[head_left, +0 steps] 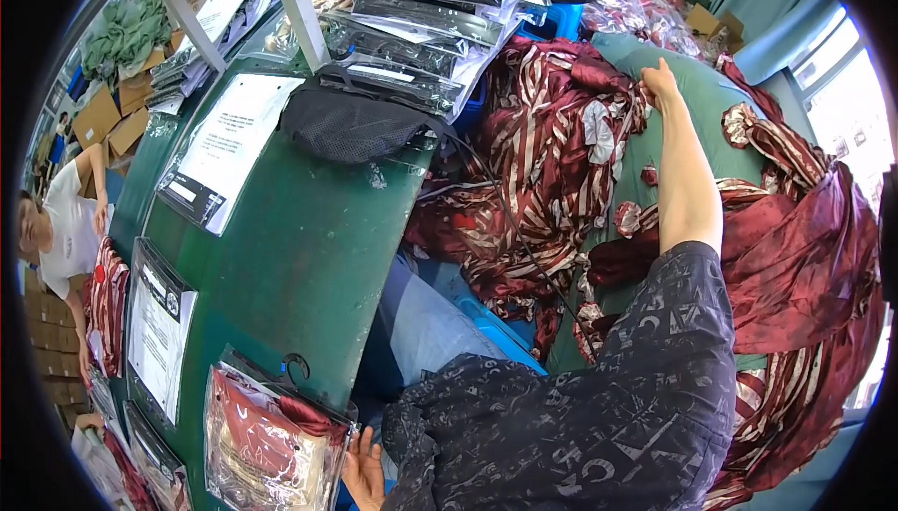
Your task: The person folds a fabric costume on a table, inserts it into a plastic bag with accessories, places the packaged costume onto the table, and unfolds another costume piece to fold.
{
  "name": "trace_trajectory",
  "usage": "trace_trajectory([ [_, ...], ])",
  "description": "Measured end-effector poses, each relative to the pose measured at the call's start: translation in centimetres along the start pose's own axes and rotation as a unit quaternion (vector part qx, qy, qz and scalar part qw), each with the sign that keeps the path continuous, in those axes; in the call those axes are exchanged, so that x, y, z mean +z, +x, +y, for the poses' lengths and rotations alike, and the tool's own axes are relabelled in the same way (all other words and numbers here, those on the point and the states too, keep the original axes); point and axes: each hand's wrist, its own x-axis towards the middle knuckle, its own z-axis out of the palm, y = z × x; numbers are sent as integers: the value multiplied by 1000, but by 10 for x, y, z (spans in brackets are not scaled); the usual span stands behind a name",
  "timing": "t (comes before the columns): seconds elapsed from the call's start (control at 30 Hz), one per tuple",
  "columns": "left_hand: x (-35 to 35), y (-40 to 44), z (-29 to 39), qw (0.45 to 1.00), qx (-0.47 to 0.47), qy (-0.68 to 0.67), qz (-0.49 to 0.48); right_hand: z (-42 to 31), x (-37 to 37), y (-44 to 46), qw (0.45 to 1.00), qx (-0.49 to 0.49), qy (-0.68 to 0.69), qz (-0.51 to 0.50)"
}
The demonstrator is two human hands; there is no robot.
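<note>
My right arm is stretched out to a heap of dark red and cream striped satin garments (552, 137). At the heap's right edge my right hand (660, 83) is closed on the cloth of a garment, with the thumb sticking up. My left hand (365, 466) is low in the view, fingers apart, beside the edge of a clear plastic bag (271, 441). That bag holds a folded red and cream garment and a black hanger hook (296, 367); whether the hand touches it I cannot tell.
The green table (290, 249) carries bagged packs with white sheets (234, 128), a black mesh bag (360, 123) and stacked dark packages (421, 6). More red garments (795, 268) lie on green cloth at right. A co-worker (70, 221) handles striped garments at far left.
</note>
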Motion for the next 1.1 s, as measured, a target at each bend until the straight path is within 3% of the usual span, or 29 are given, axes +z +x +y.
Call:
trace_trajectory([
  [0.4, 1, -1, 2, 999, 26, 27, -4, 6, 2, -2, 1000, 3, -10, 9],
  [0.47, -2, 0, 3, 998, 44, 43, 12, 11, 16, -3, 989, -79, -123, 9],
  [0.5, -6, 3, -1, 997, 59, 39, 42, 12, 26, -4, 987, -109, -114, -3],
  [0.53, -7, -3, -3, 998, 57, 34, 4, 18, 55, 2, 982, -148, -104, -46],
  [0.6, -37, -2, -10, 995, 83, 44, -20, 5, 106, -35, 936, -274, -94, -201],
  [0.63, -39, -4, -7, 998, 68, 18, 9, -2, 131, -55, 918, -230, 50, -318],
  [0.67, -45, -6, -3, 992, 115, 13, -45, -27, 146, -123, 886, -261, 8, -383],
  [0.7, -49, -18, -4, 994, 102, -9, 41, -55, 162, -194, 845, -294, -30, -446],
  [0.8, -46, -44, 0, 981, 135, -103, 90, -99, 196, -375, 664, -421, -106, -609],
  [0.87, -46, -63, 8, 980, 18, 139, 140, -89, 224, -449, 529, -520, -95, -664],
  [0.9, -40, -73, 18, 952, -49, 258, 157, -84, 246, -480, 463, -549, -56, -694],
  [0.93, -24, -76, 31, 953, -38, 254, 158, -79, 269, -501, 428, -562, -52, -706],
  [0.97, 3, -82, 46, 925, 49, 321, 197, -74, 288, -519, 393, -571, -48, -719],
  [1.03, 49, -79, 71, 826, 219, 446, 266, -73, 316, -562, 403, -513, -98, -751],
  [1.1, 67, -38, 95, 639, 388, 585, 314, -66, 341, -602, 462, -398, -42, -791],
])
